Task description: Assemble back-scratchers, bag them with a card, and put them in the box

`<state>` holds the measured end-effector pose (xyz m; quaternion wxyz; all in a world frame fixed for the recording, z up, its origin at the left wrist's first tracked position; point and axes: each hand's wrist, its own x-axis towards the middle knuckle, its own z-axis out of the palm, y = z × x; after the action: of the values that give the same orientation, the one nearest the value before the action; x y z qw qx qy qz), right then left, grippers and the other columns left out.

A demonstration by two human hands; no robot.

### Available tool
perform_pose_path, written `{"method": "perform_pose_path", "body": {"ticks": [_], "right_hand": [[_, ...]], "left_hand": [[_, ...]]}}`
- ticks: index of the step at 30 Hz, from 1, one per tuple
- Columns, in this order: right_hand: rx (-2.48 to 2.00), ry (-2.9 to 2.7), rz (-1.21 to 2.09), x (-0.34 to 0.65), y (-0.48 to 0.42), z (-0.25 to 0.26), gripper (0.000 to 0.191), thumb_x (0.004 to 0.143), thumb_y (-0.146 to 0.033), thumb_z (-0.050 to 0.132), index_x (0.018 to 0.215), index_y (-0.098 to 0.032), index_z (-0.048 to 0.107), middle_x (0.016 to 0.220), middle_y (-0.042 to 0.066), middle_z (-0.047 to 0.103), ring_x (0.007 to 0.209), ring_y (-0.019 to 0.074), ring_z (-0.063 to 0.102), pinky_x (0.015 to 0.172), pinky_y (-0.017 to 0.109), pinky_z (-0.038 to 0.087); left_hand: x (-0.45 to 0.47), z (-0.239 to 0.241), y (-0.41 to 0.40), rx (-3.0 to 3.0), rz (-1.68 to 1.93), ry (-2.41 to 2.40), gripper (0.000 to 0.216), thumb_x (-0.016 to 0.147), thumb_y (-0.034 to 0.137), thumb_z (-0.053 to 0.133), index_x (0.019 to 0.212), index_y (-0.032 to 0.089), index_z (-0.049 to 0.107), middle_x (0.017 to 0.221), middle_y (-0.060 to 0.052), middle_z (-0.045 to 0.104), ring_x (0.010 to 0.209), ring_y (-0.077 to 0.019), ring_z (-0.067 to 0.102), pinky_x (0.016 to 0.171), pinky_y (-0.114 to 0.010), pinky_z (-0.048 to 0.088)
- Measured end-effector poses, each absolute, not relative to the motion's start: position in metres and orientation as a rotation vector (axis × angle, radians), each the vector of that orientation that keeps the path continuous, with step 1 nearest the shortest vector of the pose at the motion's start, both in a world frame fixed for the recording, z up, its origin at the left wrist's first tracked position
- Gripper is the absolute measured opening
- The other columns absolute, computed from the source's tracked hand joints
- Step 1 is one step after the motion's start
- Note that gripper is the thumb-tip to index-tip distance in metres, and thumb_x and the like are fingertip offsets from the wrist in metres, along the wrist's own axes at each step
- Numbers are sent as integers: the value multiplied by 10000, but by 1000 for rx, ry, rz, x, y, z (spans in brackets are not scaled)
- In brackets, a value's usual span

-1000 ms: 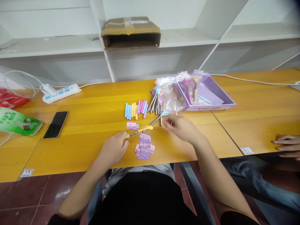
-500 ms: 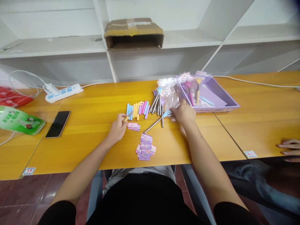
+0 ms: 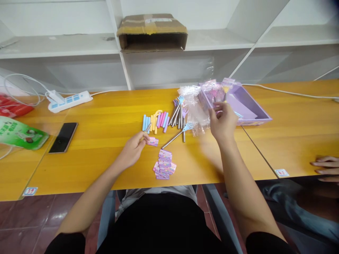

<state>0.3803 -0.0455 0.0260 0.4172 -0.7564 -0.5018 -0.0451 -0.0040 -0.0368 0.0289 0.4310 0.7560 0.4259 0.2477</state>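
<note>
My left hand (image 3: 134, 148) is closed on a small back scratcher (image 3: 148, 127) with a metal rod and a yellow claw, tilted over a row of coloured handle sleeves (image 3: 161, 120). My right hand (image 3: 224, 121) pinches a clear plastic bag (image 3: 210, 67) that stands up faintly above the fingers, in front of the purple tray (image 3: 255, 100). Between the hands lie metal-rod scratchers (image 3: 177, 112) in a bunch and one blue-clawed scratcher (image 3: 173, 139) on its own. Small printed cards (image 3: 164, 165) form a pile near the table's front edge; a few more cards (image 3: 153, 141) lie beside my left fingers.
Clear bags (image 3: 196, 109) lie against the tray, which holds bagged scratchers. Leftward are a phone (image 3: 63, 137), a power strip (image 3: 70, 101) and a green packet (image 3: 22, 133). A cardboard box (image 3: 152, 33) sits on the shelf. Another person's hand (image 3: 327, 167) rests at the right.
My right hand has lifted from the bags and moved right, drawing up a clear bag. My left hand has shifted slightly right and turned, still holding the scratcher.
</note>
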Motion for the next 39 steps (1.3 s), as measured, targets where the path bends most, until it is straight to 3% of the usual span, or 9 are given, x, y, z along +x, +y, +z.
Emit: {"method": "perform_pose_path", "body": {"ticks": [6, 9, 12, 18, 21, 27, 30, 34, 39], "right_hand": [[-1426, -1314, 519, 287, -111, 26, 326, 1040, -461, 653, 1300, -270, 601, 964, 21, 667, 587, 133, 499, 511, 290, 402], [-1285, -1407, 772, 242, -142, 13, 221, 1044, -423, 696, 1183, -274, 611, 824, -26, 649, 567, 124, 527, 523, 277, 407], [-1241, -1501, 894, 221, -157, -2, 203, 1041, -410, 722, 1117, -263, 604, 665, -78, 547, 559, 124, 524, 560, 271, 411], [-1155, -1214, 1201, 218, -154, -18, 323, 1101, -566, 557, 1196, -258, 573, 911, -16, 643, 573, 114, 534, 531, 269, 466], [-1188, -1301, 1164, 214, -151, -19, 362, 1073, -542, 617, 1284, -250, 649, 939, 9, 640, 715, 154, 600, 651, 295, 528], [-1197, -1437, 1082, 203, -149, -20, 319, 1063, -500, 639, 899, -228, 673, 877, 19, 594, 844, 189, 582, 790, 324, 525], [-1200, -1315, 1043, 209, -148, -18, 304, 1055, -535, 640, 979, -242, 660, 980, 44, 656, 904, 206, 638, 833, 349, 556], [-1165, -1115, 927, 230, -151, -5, 259, 1110, -546, 531, 1133, -288, 537, 1080, 70, 723, 1054, 246, 717, 905, 415, 601], [-1235, -1320, 693, 248, -172, 0, 147, 1148, -437, 498, 1166, -291, 490, 922, 24, 694, 805, 196, 715, 705, 329, 577]], "left_hand": [[6, 21, -86, 1717, 648, 961, 265, 1081, 423, 548, 1209, 233, 682, 1242, -82, 734, 1196, -258, 667, 1086, -389, 498], [10, 7, -100, 1604, 709, 892, 351, 1083, 498, 584, 1274, 233, 714, 1279, -95, 746, 1232, -272, 673, 1109, -398, 494], [10, -7, -108, 1543, 753, 912, 361, 1043, 533, 657, 1145, 208, 775, 1116, -87, 766, 1063, -258, 693, 994, -378, 525], [7, -22, -115, 1541, 760, 980, 383, 1030, 550, 661, 946, 191, 765, 931, -67, 732, 951, -238, 660, 932, -364, 527], [6, -20, -118, 1589, 690, 894, 357, 1029, 529, 674, 943, 197, 775, 996, -79, 749, 1016, -252, 675, 1006, -390, 526], [5, -12, -121, 1652, 629, 741, 317, 1029, 509, 703, 959, 223, 819, 1130, -103, 761, 1173, -283, 684, 1128, -434, 496], [5, -14, -120, 1564, 725, 773, 357, 1000, 543, 740, 909, 204, 810, 1209, -120, 757, 1235, -293, 686, 1148, -437, 504], [4, -24, -119, 1281, 924, 874, 381, 992, 568, 742, 943, 193, 784, 1135, -113, 791, 1021, -256, 753, 973, -412, 607], [3, -32, -115, 1023, 1058, 1027, 380, 942, 559, 812, 995, 184, 775, 945, -71, 808, 856, -217, 757, 821, -359, 643]]}}
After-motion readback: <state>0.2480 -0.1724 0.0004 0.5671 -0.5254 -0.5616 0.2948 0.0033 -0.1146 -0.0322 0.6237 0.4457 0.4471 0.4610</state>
